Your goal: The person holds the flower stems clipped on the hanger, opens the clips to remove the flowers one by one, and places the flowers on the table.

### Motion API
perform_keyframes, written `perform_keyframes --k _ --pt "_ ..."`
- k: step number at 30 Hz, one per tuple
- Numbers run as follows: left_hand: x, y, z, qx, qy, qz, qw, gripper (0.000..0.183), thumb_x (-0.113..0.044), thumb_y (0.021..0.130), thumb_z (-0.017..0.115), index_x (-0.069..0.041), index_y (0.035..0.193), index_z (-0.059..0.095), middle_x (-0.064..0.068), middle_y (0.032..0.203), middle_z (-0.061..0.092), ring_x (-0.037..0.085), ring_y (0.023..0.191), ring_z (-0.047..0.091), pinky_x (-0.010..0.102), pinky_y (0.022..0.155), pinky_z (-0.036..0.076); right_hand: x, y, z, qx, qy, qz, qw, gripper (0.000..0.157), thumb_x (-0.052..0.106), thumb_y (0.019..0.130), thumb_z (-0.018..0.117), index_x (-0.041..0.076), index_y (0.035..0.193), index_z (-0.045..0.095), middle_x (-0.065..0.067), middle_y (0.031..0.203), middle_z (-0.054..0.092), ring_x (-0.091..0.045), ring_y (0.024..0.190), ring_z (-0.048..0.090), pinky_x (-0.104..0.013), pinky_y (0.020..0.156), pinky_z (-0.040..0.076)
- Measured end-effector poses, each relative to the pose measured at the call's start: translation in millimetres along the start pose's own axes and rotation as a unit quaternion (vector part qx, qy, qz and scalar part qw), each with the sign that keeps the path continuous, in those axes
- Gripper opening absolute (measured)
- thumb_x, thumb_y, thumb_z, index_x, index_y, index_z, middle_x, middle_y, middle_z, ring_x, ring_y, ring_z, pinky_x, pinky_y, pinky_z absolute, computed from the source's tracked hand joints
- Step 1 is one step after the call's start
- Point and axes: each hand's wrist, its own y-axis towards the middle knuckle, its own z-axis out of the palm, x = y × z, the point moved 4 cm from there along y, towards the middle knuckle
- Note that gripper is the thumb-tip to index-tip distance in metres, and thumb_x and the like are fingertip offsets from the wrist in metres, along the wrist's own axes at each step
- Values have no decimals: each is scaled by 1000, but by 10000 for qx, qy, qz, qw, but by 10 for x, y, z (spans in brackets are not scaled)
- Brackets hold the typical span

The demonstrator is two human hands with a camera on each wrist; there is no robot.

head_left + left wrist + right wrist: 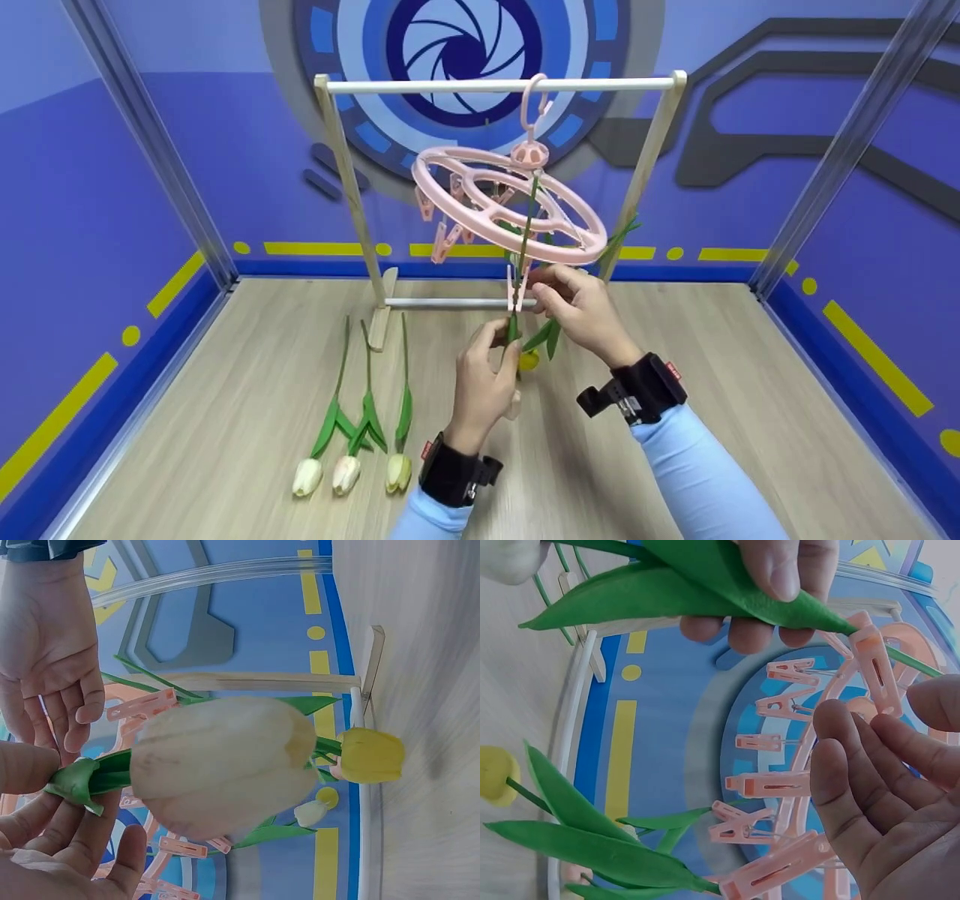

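My left hand point(486, 375) pinches a whitish tulip point(225, 765) by its green leaf point(630, 596) and stem, with the flower head hanging downward. The stem rises past a pink clothespin point(876, 667) on the round pink hanger point(450, 206). Thumb and fingertips of my right hand point(581, 307) are bent loosely beside that clothespin's end, with a gap between them in the right wrist view. A yellow tulip point(373, 755) hangs head down behind, and a smaller white tulip point(310, 814) hangs farther back.
The hanger hooks over the white bar point(450, 86) of a wooden stand point(351, 172) and tilts down to the right. Several other clothespins point(439, 244) dangle from it. Left of my hands, three tulips point(345, 475) lie on the wooden table point(225, 420).
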Motion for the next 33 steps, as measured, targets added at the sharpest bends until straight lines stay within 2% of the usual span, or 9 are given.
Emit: perform_keyframes --k 12,18,21,26,29,33 --pt "3 11 -28 71 -73 -64 9999 22 3 98 64 1 120 67 11 109 72 23 102 68 44 93 55 -22 39 26 263 402 222 9986 25 2 105 55 -10 125 64 -23 108 71 -25 80 73 -25 68 57" --pt "14 22 -35 33 -116 55 9999 22 4 98 64 2 119 68 12 108 73 25 101 69 46 92 56 -30 75 41 582 822 316 9944 32 5 106 54 -9 133 60 -22 99 68 -19 82 72 -25 69 57" --pt "18 20 -35 47 -68 129 9999 22 2 99 63 3 120 68 12 108 73 24 101 69 43 91 56 -41 82 50 733 1156 446 9896 34 6 107 51 -11 136 56 -20 97 69 -16 83 71 -26 71 57" --pt "19 14 -33 116 -9 234 9997 22 0 101 61 1 123 68 12 108 72 23 100 69 40 90 57 -45 84 57 906 1582 593 9815 37 8 108 49 -9 140 54 -15 115 70 -14 86 71 -29 74 58" --pt "18 17 -39 143 -21 220 9997 23 0 101 61 1 123 68 12 108 72 22 100 70 38 90 57 -46 81 58 960 1581 527 9813 36 9 108 49 -8 139 55 -16 120 69 -14 87 71 -30 74 58" --pt "20 26 -59 57 -38 215 9997 22 2 101 60 3 122 68 11 107 72 23 97 70 37 87 58 -56 83 52 982 1437 358 9841 34 8 108 49 -9 136 57 -23 110 71 -18 86 72 -30 74 58"
